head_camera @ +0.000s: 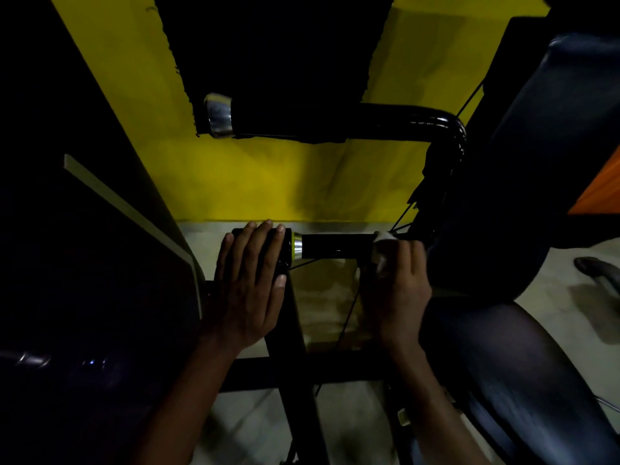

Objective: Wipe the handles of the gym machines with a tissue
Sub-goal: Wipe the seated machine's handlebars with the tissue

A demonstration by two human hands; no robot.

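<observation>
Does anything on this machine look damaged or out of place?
Yes, possibly: the black covering just below the bend of the upper bar looks ragged and torn, with loose flaps hanging. The light is dim, so I cannot be sure. Nothing else stands out.

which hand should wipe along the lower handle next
Right. The right hand holds the tissue against the lower handle; the left hand only rests on its end, with no tissue.

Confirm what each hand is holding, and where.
Right hand grips a tissue wrapped round the inner end of the lower handle. Left hand lies flat over its free end, fingers straight, gripping nothing.
</observation>
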